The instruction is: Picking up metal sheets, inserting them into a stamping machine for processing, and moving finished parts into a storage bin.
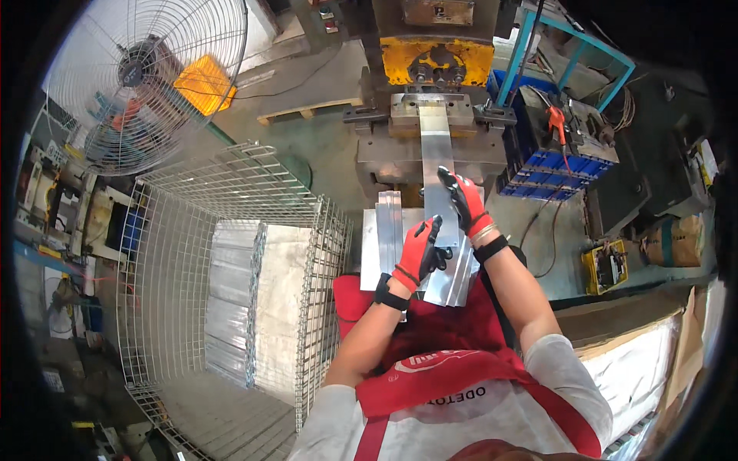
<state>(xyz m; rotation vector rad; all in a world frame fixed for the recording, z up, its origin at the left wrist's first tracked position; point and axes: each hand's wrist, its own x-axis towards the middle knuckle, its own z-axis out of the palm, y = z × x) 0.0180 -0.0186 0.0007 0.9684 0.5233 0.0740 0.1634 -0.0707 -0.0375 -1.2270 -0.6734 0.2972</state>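
Observation:
A long flat metal strip (437, 157) reaches from under the press head (438, 65) back toward me. My right hand (467, 203), in a red and black glove, grips the strip's right edge, with the thumb along its upper face. Lower down, my left hand (417, 250), gloved alike, closes at the strip's near left edge; its fingertips are partly hidden. Beneath and beside my hands lie more metal strips (444, 288) across my lap. Another stack of narrow metal strips (390, 230) rests on a pale board (370, 253) left of the held strip.
A wire mesh cage (327, 238) at my left holds stacked metal pieces (231, 296). A large fan (138, 65) stands far left. To the right are a blue crate (542, 173) with an orange air gun (556, 123), and a small yellow bin (605, 267).

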